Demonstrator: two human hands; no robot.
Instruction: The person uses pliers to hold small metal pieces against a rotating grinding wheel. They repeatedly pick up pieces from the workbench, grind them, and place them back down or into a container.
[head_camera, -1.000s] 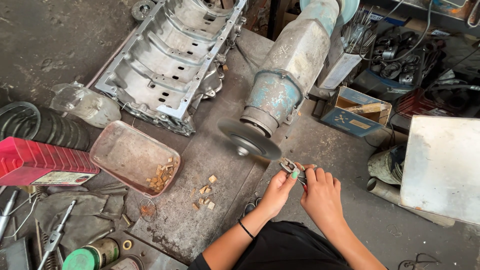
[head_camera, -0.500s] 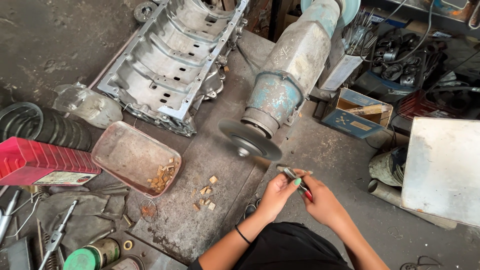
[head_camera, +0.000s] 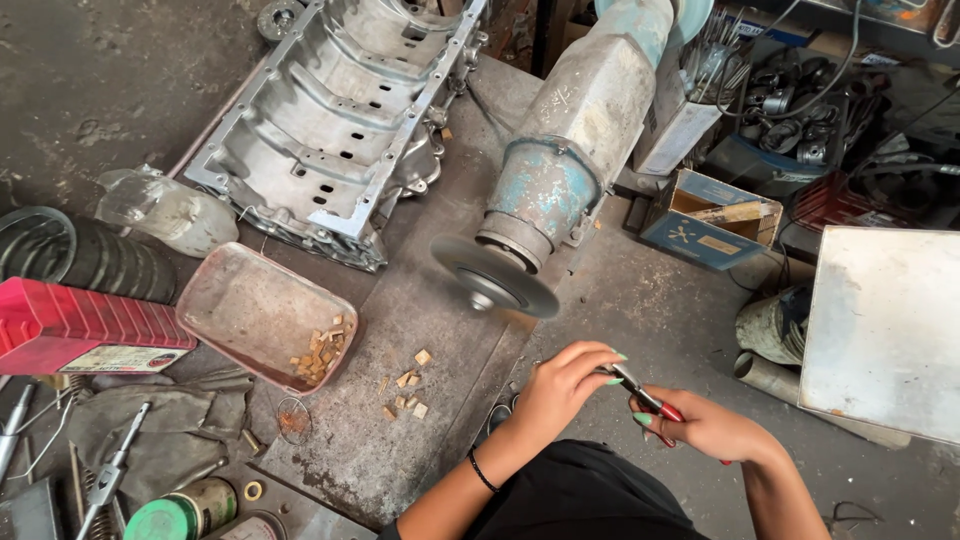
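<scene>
Below the grey grinding disc (head_camera: 497, 277), at five o'clock, the right hand (head_camera: 712, 428) grips red-handled metal pliers (head_camera: 640, 389), while left hand (head_camera: 565, 384) fingertips pinch together at their nose, seemingly steadying something tiny.

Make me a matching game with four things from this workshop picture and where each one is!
Things:
1. grinding disc
2. pliers
3. small tan blocks
4. blue cardboard box

Places:
A. loose on the metal plate
B. on the end of the motor
C. right of the motor
D. between the left hand and right hand

Pairs: 1-B, 2-D, 3-A, 4-C
</scene>
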